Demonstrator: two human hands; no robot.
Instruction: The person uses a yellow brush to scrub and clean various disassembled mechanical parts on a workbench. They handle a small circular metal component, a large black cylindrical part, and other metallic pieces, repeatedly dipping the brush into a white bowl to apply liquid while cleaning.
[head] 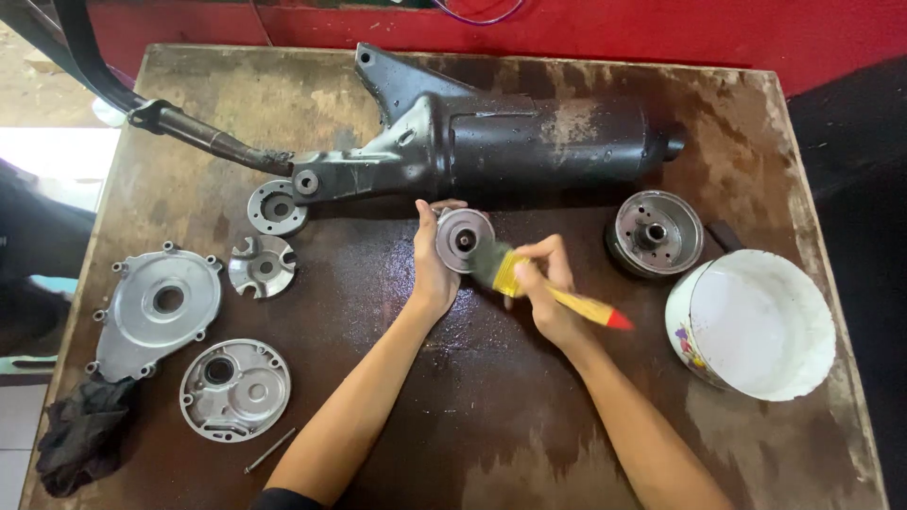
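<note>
Right now the left hand [433,269] grips a small round metal disc [463,240], thumb and fingers clamped on its rim, tilting its face toward the camera just above the middle of the wet, dark wooden table [491,406]. Beside it, the right hand [546,288] is closed around a paintbrush [553,291] with a yellow handle and red tip; its bristles touch the lower right edge of the disc.

Just behind the hands lies a long black exhaust muffler [529,142], stretching across the far side of the table, with a thin pipe [203,137] leading off to the left. To the right, a round metal drum [655,233] with a hub in its centre sits near a white enamel bowl [756,326] that has a flower print on its side.

On the left side of the table lie two small ring-shaped metal parts [276,208], one behind the other, and nearer the edge two flat silver engine covers [159,312]. A dark rag [83,434] touches the larger cover, and a thin metal pin [270,450] lies near the smaller one.
</note>
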